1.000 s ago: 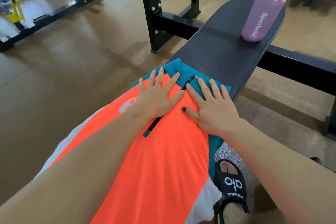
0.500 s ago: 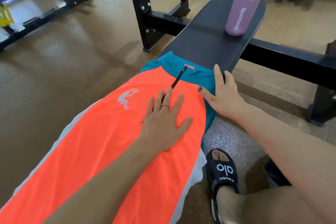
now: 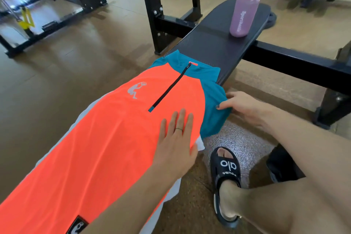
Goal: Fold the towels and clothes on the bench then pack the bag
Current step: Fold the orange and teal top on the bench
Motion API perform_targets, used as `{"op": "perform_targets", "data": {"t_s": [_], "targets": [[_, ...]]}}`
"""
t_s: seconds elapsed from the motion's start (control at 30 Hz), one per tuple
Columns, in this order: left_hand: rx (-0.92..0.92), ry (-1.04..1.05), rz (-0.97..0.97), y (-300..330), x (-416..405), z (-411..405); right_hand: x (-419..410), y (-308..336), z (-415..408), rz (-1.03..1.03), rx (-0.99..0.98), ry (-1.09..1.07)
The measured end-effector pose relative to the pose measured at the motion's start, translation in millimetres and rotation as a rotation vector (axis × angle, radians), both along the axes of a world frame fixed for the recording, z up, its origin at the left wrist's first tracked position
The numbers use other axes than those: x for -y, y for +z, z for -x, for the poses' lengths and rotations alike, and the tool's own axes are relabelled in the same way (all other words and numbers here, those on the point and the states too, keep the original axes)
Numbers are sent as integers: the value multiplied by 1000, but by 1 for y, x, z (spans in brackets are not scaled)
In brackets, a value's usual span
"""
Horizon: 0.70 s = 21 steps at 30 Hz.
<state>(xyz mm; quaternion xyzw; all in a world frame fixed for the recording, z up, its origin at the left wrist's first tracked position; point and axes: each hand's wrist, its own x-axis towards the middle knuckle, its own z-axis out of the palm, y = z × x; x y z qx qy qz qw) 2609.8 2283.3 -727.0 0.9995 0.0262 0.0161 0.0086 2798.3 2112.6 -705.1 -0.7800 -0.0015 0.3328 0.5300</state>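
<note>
Gym tabletop (image 3: 218, 43) is carrying the orange jersey (image 3: 114, 129), lying flat, unfolded, mid-frame. Left hand (image 3: 175, 142) is pressing flat; right hand (image 3: 241, 105) is pinching the teal sleeve (image 3: 214, 112). Folding is barely starting; no bag in view.

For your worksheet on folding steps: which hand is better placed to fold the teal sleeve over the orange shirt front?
The right hand: it already pinches the teal sleeve hanging off the black padded bench. The left hand lies flat on the orange shirt front.
</note>
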Motion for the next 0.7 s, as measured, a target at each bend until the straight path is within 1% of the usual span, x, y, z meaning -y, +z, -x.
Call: {"op": "perform_targets", "data": {"t_s": [0.1,0.13,0.17,0.27,0.33,0.43,0.47,0.5,0.53,0.6,0.67,0.7], "targets": [[-13,33,-26,-1,5,30,4,6,9,-102,-113,57],[-21,34,-42,-2,7,39,6,6,13,-105,-156,105],[-17,30,-60,-3,9,46,6,6,17,-76,-183,171],[-13,13,-85,-6,9,58,12,7,27,115,-234,347],[-38,1,-73,-7,8,65,20,11,29,209,-241,373],[-112,-40,-28,1,7,76,26,29,29,292,-155,341],[-135,-58,42,8,5,79,24,39,30,303,-110,338],[-160,-62,156,16,1,80,20,49,31,288,-69,325],[-158,-38,315,30,-2,77,12,59,33,238,-42,306],[-106,115,731,58,-6,62,-13,79,43,30,-64,255],[-38,300,1160,87,-9,40,-43,97,55,-205,-180,277],[-17,406,1351,96,-13,29,-57,101,61,-267,-247,308]]}}
